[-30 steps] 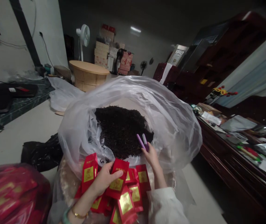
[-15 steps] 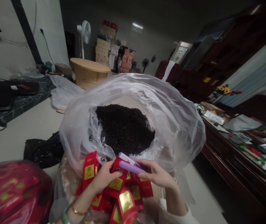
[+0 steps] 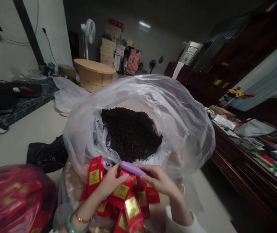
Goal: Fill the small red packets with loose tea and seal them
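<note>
My left hand [image 3: 111,183] grips a red packet [image 3: 121,191] with a gold label, thumb on its front. In my right hand [image 3: 161,181] is a purple hand-held bag sealer [image 3: 132,169], lying across the packet's top edge. From here its jaws look closed over that edge. More red packets [image 3: 132,208] with gold labels lie heaped below and around my hands on a round woven tray [image 3: 70,181]. Just beyond, dark loose tea leaves [image 3: 131,132] fill the bottom of a large clear plastic bag [image 3: 189,129] with its mouth spread wide.
At the lower left sits a clear bag of many red packets [image 3: 14,197], beside a black plastic bag [image 3: 47,155]. A cluttered dark wooden cabinet [image 3: 228,155] runs along the right. Behind stand a round wooden tub [image 3: 94,76] and a white fan [image 3: 89,30].
My right hand has brought the sealer down and left from over the tea leaves to the packet's top. Its jaws, apart half a second ago, now look closed. The left hand still holds the packet.
</note>
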